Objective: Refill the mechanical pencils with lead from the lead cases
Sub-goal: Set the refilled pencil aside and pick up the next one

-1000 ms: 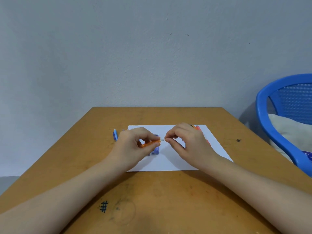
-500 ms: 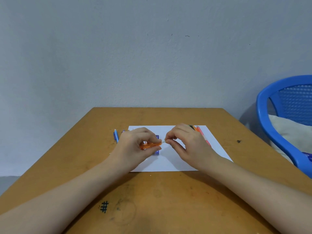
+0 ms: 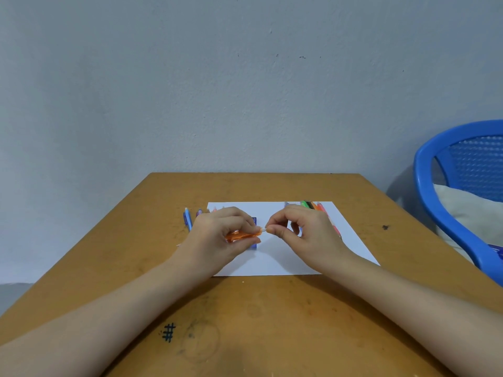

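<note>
My left hand (image 3: 217,235) grips an orange mechanical pencil (image 3: 242,235) lying level above a white sheet of paper (image 3: 275,257). My right hand (image 3: 304,235) pinches a small white piece (image 3: 265,229) at the pencil's right end, between thumb and forefinger. A blue lead case (image 3: 254,244) lies on the paper, mostly hidden under my left hand. A blue pencil (image 3: 187,219) and a purple one (image 3: 199,212) lie left of the paper. Several more pencils, green and orange among them (image 3: 310,204), lie behind my right hand.
The brown wooden table (image 3: 272,322) carries a black hash mark (image 3: 168,332) near the front. A blue plastic chair (image 3: 446,202) with a pale cushion (image 3: 473,216) stands close to the table's right edge. A grey wall rises behind.
Both hands stay together at the pencil's right end. My right fingertips have shifted slightly at the white piece; the pencil has tilted a little flatter.
</note>
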Demonstrator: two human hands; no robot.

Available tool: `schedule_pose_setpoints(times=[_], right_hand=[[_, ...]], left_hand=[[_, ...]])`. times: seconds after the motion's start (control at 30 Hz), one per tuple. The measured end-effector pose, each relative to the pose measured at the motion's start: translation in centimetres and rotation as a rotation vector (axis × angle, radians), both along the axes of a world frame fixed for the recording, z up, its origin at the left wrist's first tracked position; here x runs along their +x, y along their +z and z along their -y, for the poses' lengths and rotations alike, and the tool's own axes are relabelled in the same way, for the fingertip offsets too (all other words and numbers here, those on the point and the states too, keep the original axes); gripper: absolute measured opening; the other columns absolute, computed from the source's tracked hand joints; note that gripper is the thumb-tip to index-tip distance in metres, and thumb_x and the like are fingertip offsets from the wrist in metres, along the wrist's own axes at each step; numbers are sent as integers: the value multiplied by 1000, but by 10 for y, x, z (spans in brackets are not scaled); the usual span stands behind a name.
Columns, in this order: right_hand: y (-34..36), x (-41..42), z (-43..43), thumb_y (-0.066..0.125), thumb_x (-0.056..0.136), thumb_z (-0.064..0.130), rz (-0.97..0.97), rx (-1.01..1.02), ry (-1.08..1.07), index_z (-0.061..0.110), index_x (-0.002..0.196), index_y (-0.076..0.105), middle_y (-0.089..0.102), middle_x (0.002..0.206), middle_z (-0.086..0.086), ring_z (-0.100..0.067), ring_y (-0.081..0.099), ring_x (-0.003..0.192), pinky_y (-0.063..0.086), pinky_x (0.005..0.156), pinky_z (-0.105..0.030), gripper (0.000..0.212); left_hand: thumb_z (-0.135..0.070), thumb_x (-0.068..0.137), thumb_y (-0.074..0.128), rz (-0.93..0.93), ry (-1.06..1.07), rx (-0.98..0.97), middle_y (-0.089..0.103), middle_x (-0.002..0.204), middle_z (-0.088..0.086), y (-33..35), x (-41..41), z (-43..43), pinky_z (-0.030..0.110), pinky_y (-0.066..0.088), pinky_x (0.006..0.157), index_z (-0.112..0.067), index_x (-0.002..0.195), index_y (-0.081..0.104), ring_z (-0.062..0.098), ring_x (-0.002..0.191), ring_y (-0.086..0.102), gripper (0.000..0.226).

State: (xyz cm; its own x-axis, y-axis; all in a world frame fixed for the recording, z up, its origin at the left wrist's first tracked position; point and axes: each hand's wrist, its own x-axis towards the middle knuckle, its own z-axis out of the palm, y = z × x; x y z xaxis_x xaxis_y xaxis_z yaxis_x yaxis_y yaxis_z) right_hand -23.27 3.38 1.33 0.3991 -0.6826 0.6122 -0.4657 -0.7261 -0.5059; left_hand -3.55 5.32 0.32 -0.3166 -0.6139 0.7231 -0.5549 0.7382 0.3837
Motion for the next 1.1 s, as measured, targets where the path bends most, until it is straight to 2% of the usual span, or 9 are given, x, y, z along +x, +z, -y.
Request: schedule_pose_setpoints(times=[0.13, 0.23, 0.33, 0.53, 0.63, 0.8, 0.93, 1.0, 1.1], right_hand=[[5, 2, -3, 65, 88, 17, 32, 214, -14, 35, 75, 61, 64, 79, 16, 8, 54, 71, 41, 61, -12, 23], [8, 1, -1, 63, 89, 18, 73, 280, 6, 33, 76, 63, 65, 78, 13, 9, 52, 63, 38, 59, -10, 20], [10, -5, 7, 63, 90, 17, 129, 264, -27, 30, 83, 68, 66, 79, 12, 5, 54, 70, 40, 62, -13, 16], [-1, -15, 27, 62, 90, 18, -229, 167, -154, 22, 113, 66, 61, 88, 13, -1, 51, 85, 31, 73, -3, 24], [-3, -13, 31, 61, 91, 26, -363, 157, -176, 22, 119, 63, 59, 96, 8, -7, 47, 96, 27, 76, -4, 29], [-4, -8, 32, 61, 90, 28, -405, 144, -181, 19, 115, 67, 62, 102, 2, -11, 47, 102, 29, 80, -16, 27], [-5, -6, 33, 62, 90, 22, -390, 129, -188, 18, 98, 74, 65, 94, 2, -11, 50, 96, 28, 75, -16, 15], [-4, -6, 33, 62, 89, 19, -354, 135, -183, 17, 92, 74, 66, 90, 3, -9, 51, 90, 29, 73, -13, 13], [-1, -7, 29, 63, 89, 18, -251, 199, -185, 18, 92, 74, 61, 84, 11, 1, 50, 80, 30, 72, -1, 11]], left_hand=[[-18, 71, 76, 33, 20, -31, 68, 84, -6, 1, 1, 1, 9, 44, 65, -13, 77, 75, 1, 79, 60, 8], [-14, 68, 77, 9, 20, -54, 66, 83, -7, 5, -1, 0, 3, 41, 65, -10, 76, 75, 2, 79, 60, 9], [-11, 69, 79, -32, 21, -42, 66, 83, -7, 7, -1, 1, 2, 38, 65, -8, 76, 74, 2, 76, 60, 9], [-17, 70, 78, -96, 44, 2, 66, 81, -12, 6, 3, 6, 9, 39, 60, -10, 75, 74, 4, 74, 60, 9], [-10, 69, 82, -94, 50, -7, 67, 81, -9, 5, 5, 9, 11, 41, 60, -10, 76, 74, 4, 74, 60, 10], [-12, 70, 80, -100, 40, -11, 67, 82, -10, 4, 6, 9, 14, 43, 59, -11, 76, 74, 4, 76, 61, 8], [-12, 70, 80, -96, 38, -16, 67, 82, -11, 5, 5, 9, 14, 43, 59, -10, 77, 75, 4, 76, 61, 9], [-9, 69, 82, -96, 41, -11, 67, 82, -11, 5, 6, 9, 13, 43, 59, -10, 77, 75, 4, 76, 61, 10], [-8, 69, 82, -99, 47, -2, 66, 83, -15, 5, 6, 9, 12, 42, 60, -12, 76, 74, 2, 76, 61, 11]])
